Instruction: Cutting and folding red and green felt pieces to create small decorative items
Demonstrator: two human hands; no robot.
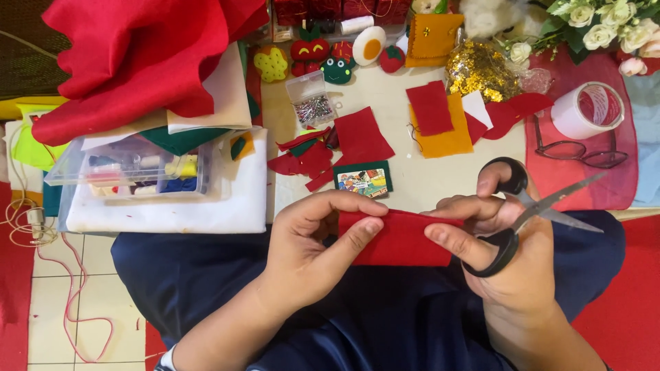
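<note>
A folded strip of red felt (399, 237) is stretched between both hands over my lap. My left hand (313, 247) pinches its left end between thumb and fingers. My right hand (505, 240) presses the right end with its index finger while holding black-handled scissors (529, 206), thumb through the upper loop, blades slightly apart and pointing right, away from the felt.
The white table (426, 175) carries red and orange felt scraps (440, 120), a small picture card (363, 180), a clear pin box (311, 99), felt toy figures (323, 58), a tape roll (588, 110), glasses (577, 148), a plastic thread organiser (134, 168) and a big red cloth (137, 55).
</note>
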